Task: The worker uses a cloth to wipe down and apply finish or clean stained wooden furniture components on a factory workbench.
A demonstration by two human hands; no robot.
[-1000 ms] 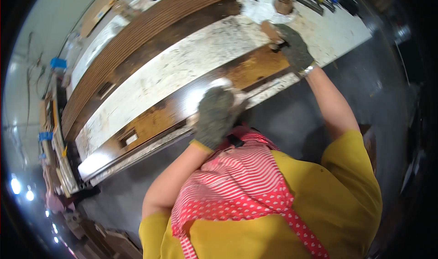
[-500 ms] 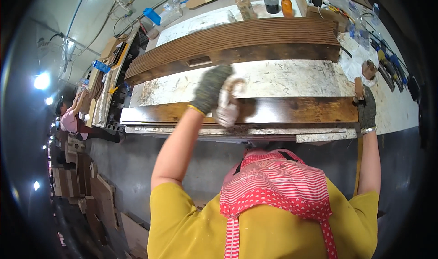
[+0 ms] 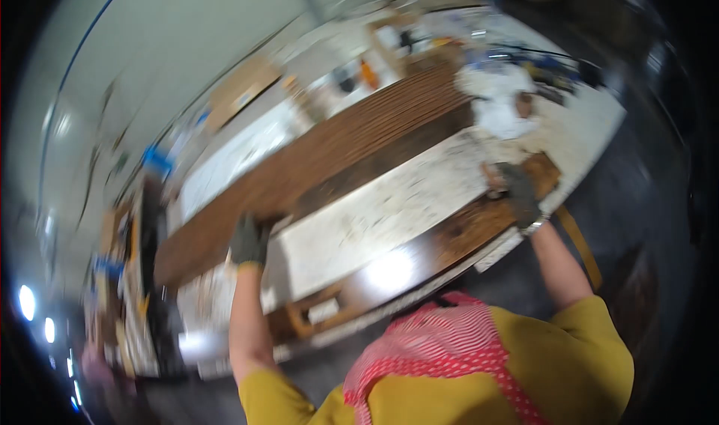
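Note:
A long glossy brown board (image 3: 442, 245) lies along the near edge of the white-topped bench, with a rectangular cutout toward its left part. My right hand (image 3: 518, 191), in a dark glove, rests at the board's right portion. Its fingers close round a small brown wooden-looking piece (image 3: 492, 178). My left hand (image 3: 249, 243), gloved too, is beyond the board, close to the front of the grooved brown boards (image 3: 322, 155). Motion smears its fingers, and whether a cloth is in them cannot be made out.
Toward the back of the bench stand an orange bottle (image 3: 368, 73), a dark cup (image 3: 344, 79) and a cardboard piece (image 3: 243, 92). White crumpled plastic (image 3: 503, 110) and dark-handled tools (image 3: 550, 80) lie at the right. Another bench (image 3: 138, 305) is at the left.
The view has swung and tilted, so the bench now slants. My left hand has moved left and away from the near board, where it held a white cloth. My right hand keeps the small piece.

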